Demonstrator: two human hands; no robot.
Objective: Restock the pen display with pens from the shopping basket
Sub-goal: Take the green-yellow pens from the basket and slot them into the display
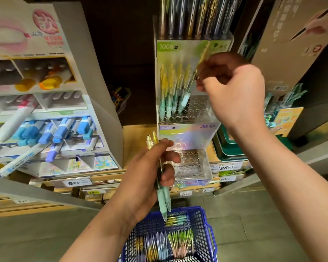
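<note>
A clear acrylic pen display (189, 114) with rows of round holes stands on the shelf ahead. Its middle tier holds several yellow-and-mint pens (169, 87) at the left. My right hand (233, 91) pinches one yellow-and-mint pen (186, 98), tilted, with its mint tip down at the middle tier's holes. My left hand (150, 176) grips two more such pens (163, 199) upright in front of the lower tier (191, 165), whose holes hold no pens. Below, a blue shopping basket (206, 224) holds bundles of coloured pens (167, 242).
A cardboard marker display (51, 114) with blue, yellow and pink markers stands at the left. A tall box display (284, 44) rises at the right, with green trays (229, 148) beneath it. Price tags (76, 182) line the wooden shelf edge. Grey floor surrounds the basket.
</note>
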